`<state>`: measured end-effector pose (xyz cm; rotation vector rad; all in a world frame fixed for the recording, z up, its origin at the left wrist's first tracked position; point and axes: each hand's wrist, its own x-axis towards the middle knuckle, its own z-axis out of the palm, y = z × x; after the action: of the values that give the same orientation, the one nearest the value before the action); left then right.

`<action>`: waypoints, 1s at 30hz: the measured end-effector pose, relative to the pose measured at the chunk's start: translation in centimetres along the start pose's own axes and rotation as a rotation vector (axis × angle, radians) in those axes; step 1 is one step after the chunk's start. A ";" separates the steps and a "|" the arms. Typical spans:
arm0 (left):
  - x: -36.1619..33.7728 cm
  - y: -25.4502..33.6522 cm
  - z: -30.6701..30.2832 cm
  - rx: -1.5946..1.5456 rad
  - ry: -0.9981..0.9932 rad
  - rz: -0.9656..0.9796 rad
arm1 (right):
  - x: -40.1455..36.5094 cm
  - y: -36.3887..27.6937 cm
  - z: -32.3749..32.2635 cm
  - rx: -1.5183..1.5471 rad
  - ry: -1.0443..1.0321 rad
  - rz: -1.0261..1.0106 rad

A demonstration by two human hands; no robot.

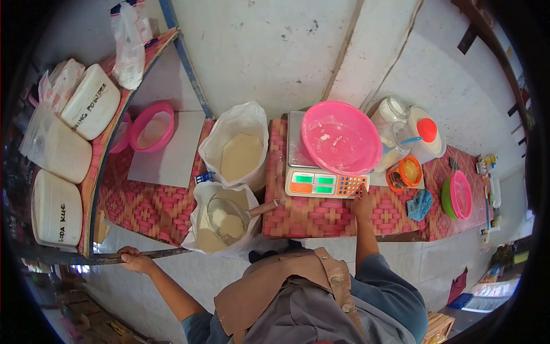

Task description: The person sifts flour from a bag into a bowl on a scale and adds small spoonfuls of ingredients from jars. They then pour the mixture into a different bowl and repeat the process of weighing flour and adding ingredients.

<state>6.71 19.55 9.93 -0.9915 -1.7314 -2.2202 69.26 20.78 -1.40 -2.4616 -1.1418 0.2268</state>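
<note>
My right hand [362, 204] reaches to the keypad of a digital scale [312, 188], an index finger stretched onto the lower right keys and nothing held. On the scale's metal plate sits a pink plastic bowl [344, 140] with some white powder inside. My left hand [136, 261] is closed around a dark bar [166, 253] at the lower left, by the end of the shelf. Between my hands, a white sack [197, 229] of powder holds a sieve [243, 215] with a brown handle. Behind it stands another open sack [235, 117] of pale powder.
Tubs marked for baking powder [91, 103] and soda kue [57, 206] line the left shelf. Pink bowls [152, 127] rest beneath it. Right of the scale are jars [392, 112], an orange tub [404, 173], a blue cloth [420, 205] and stacked pink and green bowls [456, 195].
</note>
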 end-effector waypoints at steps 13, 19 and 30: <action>-0.2 0.2 0.1 -0.097 0.007 -0.101 | -10.8 -19.7 3.9 0.262 -0.389 -0.857; -0.2 0.5 0.1 -0.154 -0.014 -0.139 | -14.6 -26.3 16.2 -0.580 -0.524 -1.283; -0.3 -0.8 -0.3 -0.164 -0.094 0.010 | -18.5 -31.8 15.5 -0.802 -1.173 -1.004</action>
<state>6.46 19.42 9.09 -1.1537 -1.5961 -2.3770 30.34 29.76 -2.04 -1.7359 -3.2629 1.1236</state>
